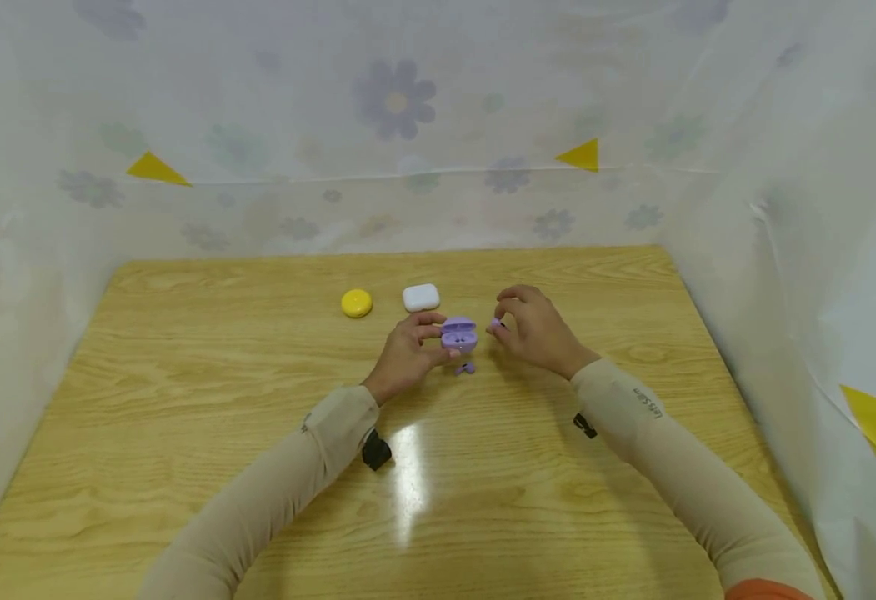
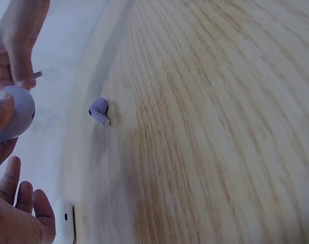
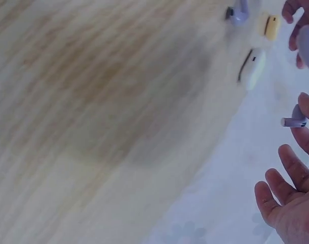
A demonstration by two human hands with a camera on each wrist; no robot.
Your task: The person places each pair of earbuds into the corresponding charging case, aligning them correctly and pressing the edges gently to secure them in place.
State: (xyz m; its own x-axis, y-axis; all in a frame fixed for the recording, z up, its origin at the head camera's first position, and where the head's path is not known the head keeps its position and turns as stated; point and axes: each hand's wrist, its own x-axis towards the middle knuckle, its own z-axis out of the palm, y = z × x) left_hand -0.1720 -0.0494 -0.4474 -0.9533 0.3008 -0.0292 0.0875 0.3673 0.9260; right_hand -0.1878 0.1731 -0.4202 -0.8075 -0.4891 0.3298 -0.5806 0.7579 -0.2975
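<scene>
My left hand (image 1: 405, 357) grips a small purple earbud case (image 1: 458, 340) between thumb and fingers, its lid tipped up and its inside showing in the head view. Just to the right, my right hand (image 1: 538, 331) pinches a purple earbud (image 3: 296, 120) between thumb and index finger, stem pointing away from the fingertips. The other three fingers of that hand spread loosely in the right wrist view. A second purple earbud (image 2: 99, 111) lies on the table, just in front of the case.
A white earbud case (image 1: 421, 297) sits behind the left hand, with a round yellow case (image 1: 357, 303) to its left. Both rest on the wood-grain table (image 1: 182, 400). White flowered sheeting (image 1: 295, 100) encloses the back and sides.
</scene>
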